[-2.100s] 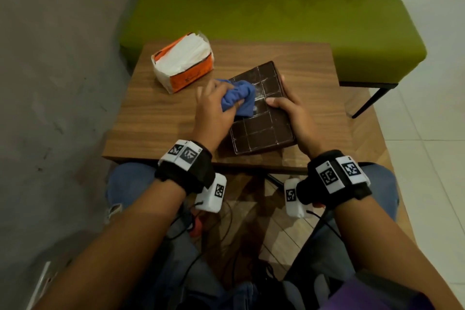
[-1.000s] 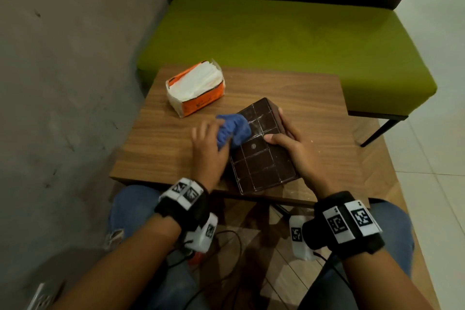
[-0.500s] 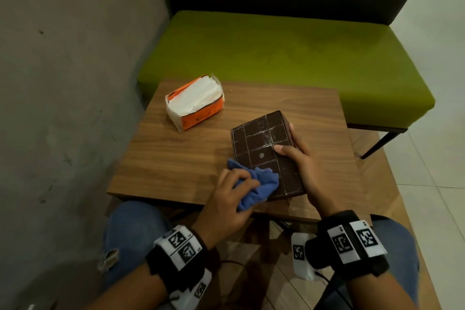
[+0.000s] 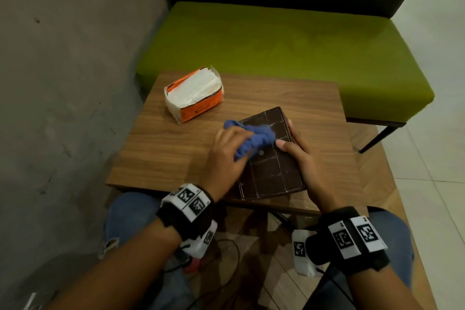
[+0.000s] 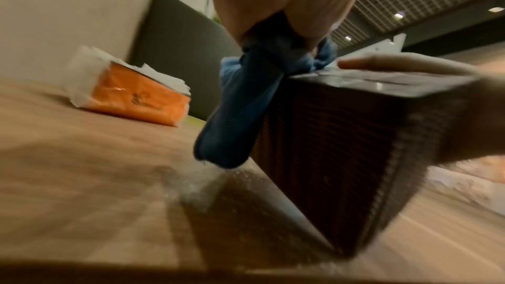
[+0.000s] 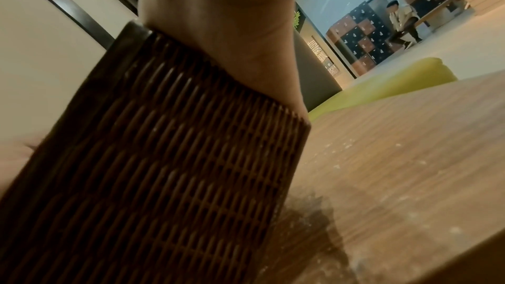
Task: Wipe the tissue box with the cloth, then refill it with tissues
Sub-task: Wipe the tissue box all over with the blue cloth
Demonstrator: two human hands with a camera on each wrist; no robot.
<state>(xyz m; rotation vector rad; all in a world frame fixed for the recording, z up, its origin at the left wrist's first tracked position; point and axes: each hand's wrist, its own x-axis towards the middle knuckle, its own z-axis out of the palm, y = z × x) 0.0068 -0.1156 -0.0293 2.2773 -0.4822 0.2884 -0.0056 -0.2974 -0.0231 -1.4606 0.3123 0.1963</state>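
A dark brown woven tissue box [image 4: 270, 173] [image 5: 336, 137] [image 6: 153, 159] stands on the wooden table [image 4: 161, 156], its gridded top facing up. My left hand [image 4: 226, 151] grips a bunched blue cloth [image 4: 254, 141] [image 5: 246, 103] and presses it on the far half of the box top. One cloth end hangs down the box's left side. My right hand [image 4: 297, 158] [image 6: 232, 36] holds the box by its right side, thumb lying across the top. An opened orange pack of white tissues [image 4: 195, 94] [image 5: 128, 90] lies at the table's far left.
A green bench seat [image 4: 276, 45] with a dark backrest runs behind the table. A grey wall [image 4: 63, 83] is close on the left. White specks lie on the table near the box [image 6: 355, 159]. A seated person [image 6: 401, 21] is far off in the right wrist view.
My left hand has carried the cloth from the box's near left corner up to the far half of the top. The right hand keeps its hold on the box.
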